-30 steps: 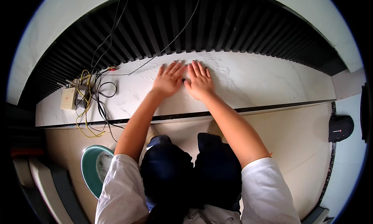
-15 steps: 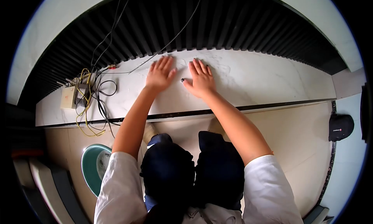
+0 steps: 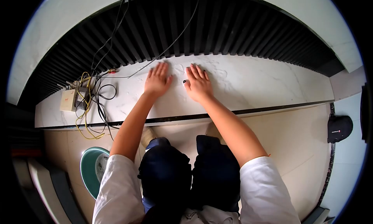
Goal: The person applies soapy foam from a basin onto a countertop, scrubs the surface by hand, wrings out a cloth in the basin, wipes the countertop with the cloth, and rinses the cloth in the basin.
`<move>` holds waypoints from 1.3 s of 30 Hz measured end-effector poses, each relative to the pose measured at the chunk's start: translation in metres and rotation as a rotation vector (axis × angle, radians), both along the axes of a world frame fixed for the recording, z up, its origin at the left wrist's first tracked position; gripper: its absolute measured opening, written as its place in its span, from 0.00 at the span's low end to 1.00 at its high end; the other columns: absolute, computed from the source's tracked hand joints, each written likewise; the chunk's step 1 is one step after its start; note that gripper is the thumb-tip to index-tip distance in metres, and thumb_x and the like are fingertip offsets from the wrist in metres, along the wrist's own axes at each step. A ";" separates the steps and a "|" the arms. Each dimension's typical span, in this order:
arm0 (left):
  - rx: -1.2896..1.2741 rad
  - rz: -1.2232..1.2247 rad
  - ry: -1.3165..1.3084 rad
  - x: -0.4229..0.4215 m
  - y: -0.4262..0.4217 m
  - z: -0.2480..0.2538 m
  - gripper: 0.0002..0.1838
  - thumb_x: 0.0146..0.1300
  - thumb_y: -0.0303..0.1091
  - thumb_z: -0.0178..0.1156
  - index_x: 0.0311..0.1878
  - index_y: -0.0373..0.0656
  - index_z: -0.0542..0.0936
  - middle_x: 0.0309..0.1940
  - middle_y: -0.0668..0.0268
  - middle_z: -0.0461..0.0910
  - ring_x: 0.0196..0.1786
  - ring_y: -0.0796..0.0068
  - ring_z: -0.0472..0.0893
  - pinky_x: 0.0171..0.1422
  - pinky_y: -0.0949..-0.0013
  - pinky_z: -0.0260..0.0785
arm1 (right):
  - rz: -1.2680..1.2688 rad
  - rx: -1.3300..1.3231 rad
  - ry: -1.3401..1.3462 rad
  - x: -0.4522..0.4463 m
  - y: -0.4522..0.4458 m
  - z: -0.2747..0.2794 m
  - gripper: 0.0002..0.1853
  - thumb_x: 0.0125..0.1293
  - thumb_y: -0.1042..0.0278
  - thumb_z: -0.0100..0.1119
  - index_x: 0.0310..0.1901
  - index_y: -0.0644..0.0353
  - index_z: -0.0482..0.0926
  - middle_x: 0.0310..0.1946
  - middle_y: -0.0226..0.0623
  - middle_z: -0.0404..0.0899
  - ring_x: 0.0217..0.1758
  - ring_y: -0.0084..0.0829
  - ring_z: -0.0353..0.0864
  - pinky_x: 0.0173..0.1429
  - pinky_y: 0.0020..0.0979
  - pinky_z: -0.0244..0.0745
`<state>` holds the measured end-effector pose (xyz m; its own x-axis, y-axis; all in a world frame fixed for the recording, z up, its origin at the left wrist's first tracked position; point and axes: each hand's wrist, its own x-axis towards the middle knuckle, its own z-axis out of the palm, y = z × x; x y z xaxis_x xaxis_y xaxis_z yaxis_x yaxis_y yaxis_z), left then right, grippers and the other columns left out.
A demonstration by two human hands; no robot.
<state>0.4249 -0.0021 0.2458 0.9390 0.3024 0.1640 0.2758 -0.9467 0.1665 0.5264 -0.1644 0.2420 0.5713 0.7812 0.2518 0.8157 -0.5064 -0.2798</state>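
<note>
Both my hands lie flat on a white marbled ledge [image 3: 268,84], palms down. My left hand [image 3: 157,81] has its fingers stretched toward the foot of a black slatted panel [image 3: 186,26]. A little to its right rests my right hand [image 3: 198,84], fingers apart, dark polish showing on the thumb nail. Neither hand holds anything. Wet streaks [image 3: 218,73] glisten on the ledge around and beyond the right hand. A thin grey cable [image 3: 171,45] runs down the panel and passes close to the left fingertips.
Left on the ledge sit a cream box [image 3: 68,100] and a tangle of black and yellow cables [image 3: 88,107], some hanging over the edge. A teal basin [image 3: 88,173] with sudsy water stands on the floor at lower left. A black cap [image 3: 339,128] lies at far right.
Both hands stay flat on the ledge and have shifted slightly toward me. The whole view has tilted a little.
</note>
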 end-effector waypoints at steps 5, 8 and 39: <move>-0.019 -0.259 0.016 -0.021 -0.022 0.011 0.29 0.63 0.49 0.40 0.66 0.50 0.58 0.67 0.64 0.55 0.70 0.67 0.53 0.72 0.58 0.40 | -0.006 0.054 -0.021 0.001 0.001 -0.005 0.26 0.60 0.58 0.43 0.60 0.57 0.64 0.65 0.38 0.57 0.70 0.35 0.51 0.70 0.42 0.45; -0.026 -0.011 -0.044 0.003 -0.022 0.001 0.29 0.63 0.49 0.40 0.66 0.49 0.57 0.67 0.64 0.55 0.70 0.67 0.52 0.72 0.58 0.41 | -0.005 0.060 -0.023 0.002 0.002 -0.005 0.26 0.59 0.59 0.44 0.60 0.56 0.65 0.65 0.38 0.58 0.69 0.36 0.52 0.70 0.42 0.48; 0.000 0.054 0.076 -0.075 -0.035 0.008 0.32 0.63 0.50 0.43 0.68 0.45 0.54 0.68 0.57 0.52 0.70 0.59 0.50 0.72 0.55 0.40 | -0.030 -0.001 -0.007 0.003 0.003 -0.002 0.27 0.60 0.57 0.41 0.62 0.53 0.62 0.66 0.35 0.55 0.71 0.34 0.49 0.71 0.40 0.43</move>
<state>0.3494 -0.0374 0.2534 0.9309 0.3532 0.0931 0.3385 -0.9300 0.1432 0.5291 -0.1612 0.2400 0.5927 0.7640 0.2549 0.8020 -0.5310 -0.2734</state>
